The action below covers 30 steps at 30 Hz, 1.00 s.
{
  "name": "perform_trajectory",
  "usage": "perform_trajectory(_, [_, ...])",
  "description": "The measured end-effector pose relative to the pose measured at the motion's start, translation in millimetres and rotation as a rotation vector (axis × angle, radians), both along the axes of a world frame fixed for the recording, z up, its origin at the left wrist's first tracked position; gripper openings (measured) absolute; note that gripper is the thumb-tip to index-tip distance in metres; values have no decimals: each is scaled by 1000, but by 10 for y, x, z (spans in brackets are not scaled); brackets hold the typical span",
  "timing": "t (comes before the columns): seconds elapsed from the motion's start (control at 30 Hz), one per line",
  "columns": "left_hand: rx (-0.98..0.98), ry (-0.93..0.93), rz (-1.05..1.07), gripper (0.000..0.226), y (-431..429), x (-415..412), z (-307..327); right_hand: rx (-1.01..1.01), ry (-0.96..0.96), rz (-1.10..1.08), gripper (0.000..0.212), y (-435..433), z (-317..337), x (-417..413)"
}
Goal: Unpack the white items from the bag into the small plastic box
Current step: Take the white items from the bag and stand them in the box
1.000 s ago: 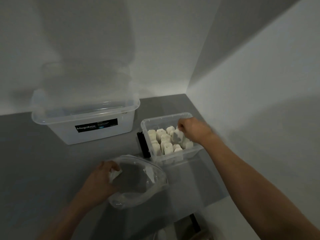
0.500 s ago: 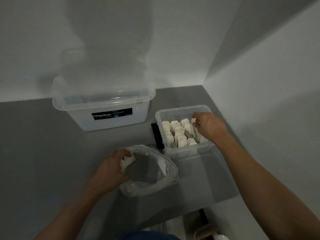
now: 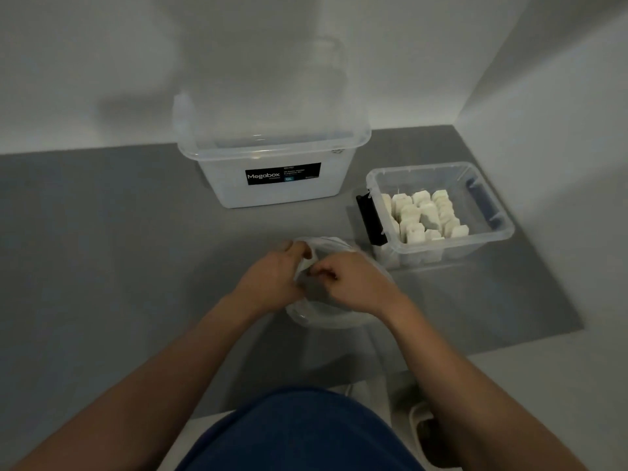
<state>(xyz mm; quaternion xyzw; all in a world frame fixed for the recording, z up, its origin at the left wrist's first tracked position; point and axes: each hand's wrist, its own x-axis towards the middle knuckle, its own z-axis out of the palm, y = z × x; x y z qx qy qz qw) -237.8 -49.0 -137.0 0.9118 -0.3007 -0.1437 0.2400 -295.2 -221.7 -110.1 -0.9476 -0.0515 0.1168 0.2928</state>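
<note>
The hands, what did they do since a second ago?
The right hand left the small plastic box and came back to the bag, where its fingers now curl at the mouth beside the left hand; what they pinch is hidden. The left hand kept gripping the bag's rim. The white items in the box and the big Megabox stayed put.

Two pale walls [image 3: 102,62] meet in a dim corner above a grey floor mat [image 3: 102,266].

Large clear Megabox bin [image 3: 217,188] stands on grey mat [image 3: 102,249]; white wall [image 3: 85,62] behind.
</note>
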Motion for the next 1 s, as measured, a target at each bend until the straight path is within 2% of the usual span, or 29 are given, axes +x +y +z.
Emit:
perform_trajectory(0.2, [101, -123, -40, 49, 173, 27, -47, -117, -26, -236, 33, 260, -554, 362])
perform_trajectory(0.4, [-36, -63, 52, 53, 314, 72, -8, -149, 75, -343, 35, 427, -673, 439])
perform_trajectory(0.53, [-30, -74, 66, 58, 383, 118, -23, -120, 104, -430, 33, 479, -718, 469])
perform_trajectory(0.73, [-59, -97, 58, 46, 339, 130, 62, -103, 94, -428, 29, 519, -612, 417])
perform_trajectory(0.87, [18, -116, 28, 34, 326, 138, 53, -139, 133, -302, 39, 498, -471, 392])
perform_trajectory(1.0, [49, -152, -27, 27, 337, 182, 2, -149, 136, -261, 33, 456, -431, 376])
